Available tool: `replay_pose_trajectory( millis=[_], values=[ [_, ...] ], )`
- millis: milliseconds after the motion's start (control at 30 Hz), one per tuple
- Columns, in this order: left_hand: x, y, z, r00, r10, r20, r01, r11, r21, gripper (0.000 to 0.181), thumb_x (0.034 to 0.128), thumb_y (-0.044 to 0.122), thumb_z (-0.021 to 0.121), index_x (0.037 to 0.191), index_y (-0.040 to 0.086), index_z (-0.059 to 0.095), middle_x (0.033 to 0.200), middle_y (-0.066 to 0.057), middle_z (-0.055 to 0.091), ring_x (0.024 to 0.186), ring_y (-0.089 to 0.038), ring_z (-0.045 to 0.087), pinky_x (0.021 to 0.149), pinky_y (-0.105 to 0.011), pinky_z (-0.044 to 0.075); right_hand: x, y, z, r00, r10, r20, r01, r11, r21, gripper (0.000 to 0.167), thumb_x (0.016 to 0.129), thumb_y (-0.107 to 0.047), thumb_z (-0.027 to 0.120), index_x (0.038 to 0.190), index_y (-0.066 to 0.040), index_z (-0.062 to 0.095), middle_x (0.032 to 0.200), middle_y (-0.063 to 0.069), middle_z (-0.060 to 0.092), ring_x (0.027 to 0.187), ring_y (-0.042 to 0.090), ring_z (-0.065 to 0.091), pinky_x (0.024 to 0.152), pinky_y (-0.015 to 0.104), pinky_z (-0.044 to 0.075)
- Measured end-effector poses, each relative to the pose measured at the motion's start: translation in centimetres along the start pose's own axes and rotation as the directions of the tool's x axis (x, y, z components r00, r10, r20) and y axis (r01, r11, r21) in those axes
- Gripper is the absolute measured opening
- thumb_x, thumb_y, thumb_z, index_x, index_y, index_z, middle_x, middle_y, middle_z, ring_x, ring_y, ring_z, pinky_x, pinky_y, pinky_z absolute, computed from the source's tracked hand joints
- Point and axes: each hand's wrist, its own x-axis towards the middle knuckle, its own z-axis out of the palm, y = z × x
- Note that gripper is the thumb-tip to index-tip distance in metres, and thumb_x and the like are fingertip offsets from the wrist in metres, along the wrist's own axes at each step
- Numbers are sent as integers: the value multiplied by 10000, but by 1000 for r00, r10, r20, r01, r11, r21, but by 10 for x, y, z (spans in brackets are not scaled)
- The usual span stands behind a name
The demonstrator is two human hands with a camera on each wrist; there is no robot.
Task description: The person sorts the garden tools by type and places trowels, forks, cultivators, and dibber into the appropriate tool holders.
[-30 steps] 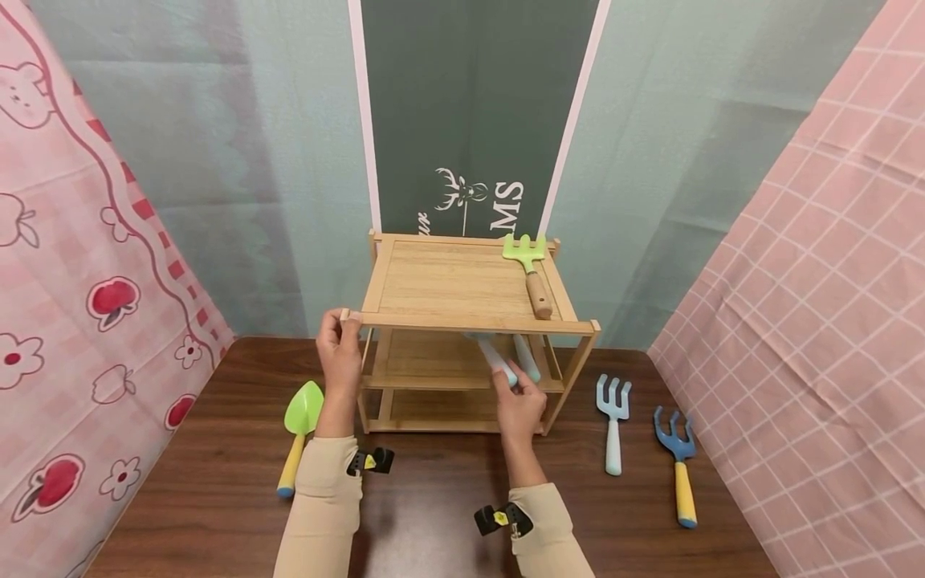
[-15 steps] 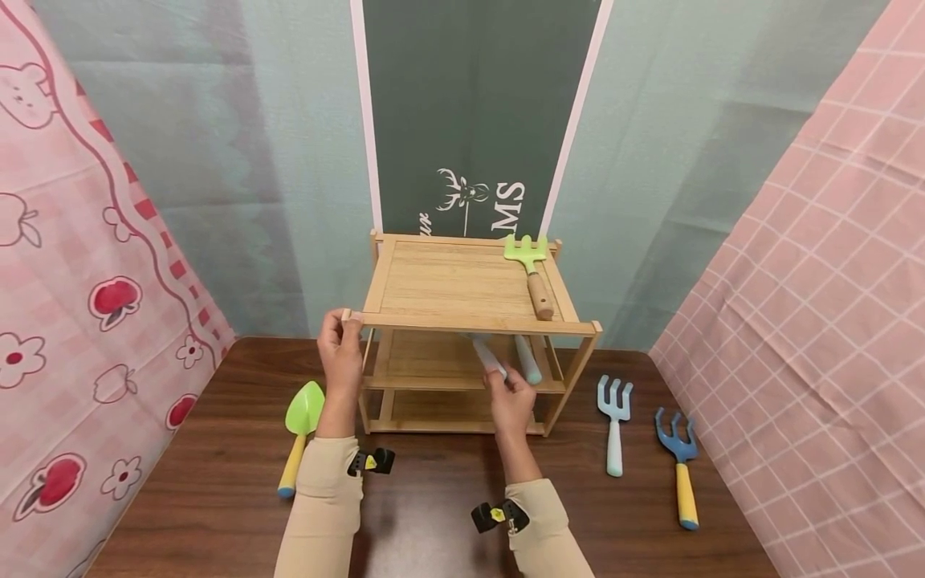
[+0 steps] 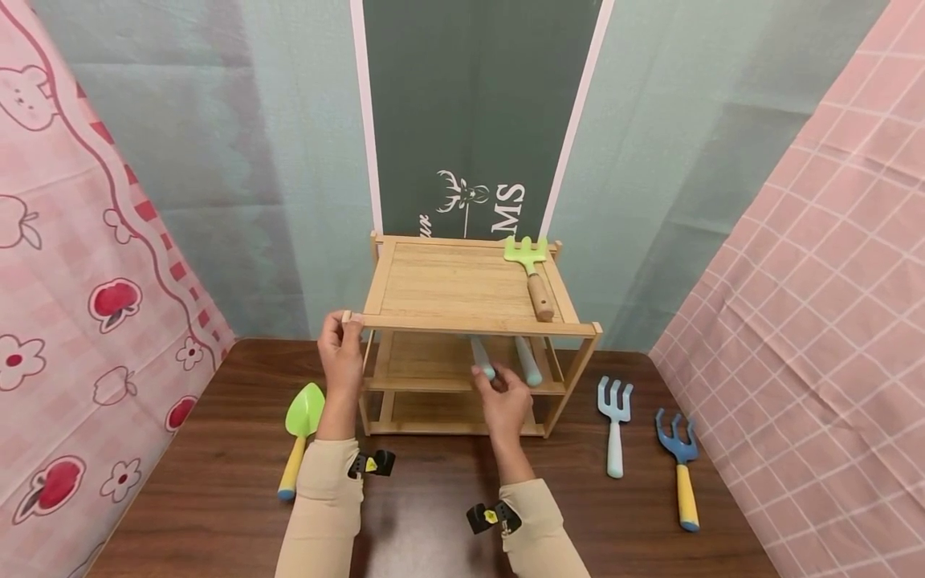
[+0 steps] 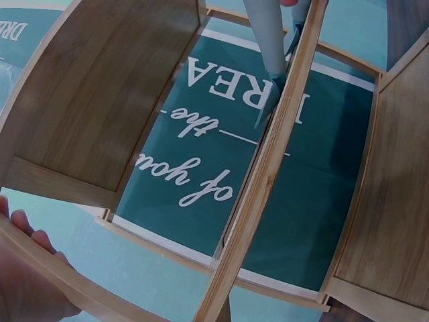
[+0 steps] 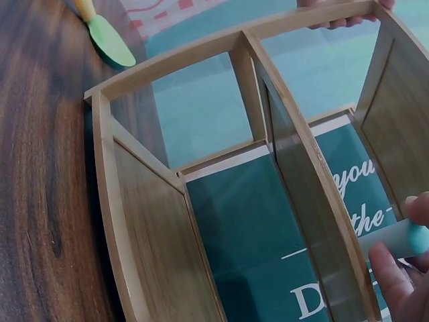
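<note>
In the head view my left hand (image 3: 340,347) grips the front left corner of a three-tier wooden shelf (image 3: 462,322). My right hand (image 3: 503,401) reaches to the front of the middle tier. There it pinches the mint-coloured handle end of a small pale-blue garden trowel (image 3: 482,357); the right wrist view shows thumb and fingers around that handle (image 5: 395,240). The trowel's pointed blade (image 4: 269,104) appears over the middle tier in the left wrist view. Beside it lies a second pale handle (image 3: 527,361), its head hidden under the top board.
A green hand rake (image 3: 538,293) with a wooden handle lies on the top tier. On the table (image 3: 426,514), a green trowel (image 3: 303,411) lies left of the shelf. A pale-blue rake (image 3: 614,425) and a dark-blue rake (image 3: 679,461) lie to its right.
My right hand has moved left, swinging the trowel's handle leftward, away from the second handle and further in on the middle tier. My left hand stays on the shelf corner.
</note>
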Motion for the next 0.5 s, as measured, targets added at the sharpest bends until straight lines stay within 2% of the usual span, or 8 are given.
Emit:
replay_pose_trajectory(
  millis=[167,367,500],
  values=[
    [0,1,0,1000,-4,-14,4,1000,14,180,911,20,484,902,-155,445,736,4,421,697,-118,388,662,-294,320,-4,0,2,999,-11,-45,9,999,-41,286,696,-201,823,880,-15,708,702,60,665,602,155,621,507,204,441],
    [0,1,0,1000,-4,-18,4,1000,20,181,909,27,492,893,-147,446,722,20,423,688,-113,392,659,-305,326,-9,1,7,999,-29,-41,28,999,-17,310,672,-192,840,856,11,695,705,73,645,579,157,588,480,199,422],
    [0,0,0,1000,1,-8,-1,1000,19,192,916,21,485,906,-166,440,721,12,403,675,-110,368,640,-276,308,-12,3,11,997,-55,-46,52,997,-55,302,655,-189,850,843,4,714,703,70,635,564,152,577,473,209,423]
  ],
)
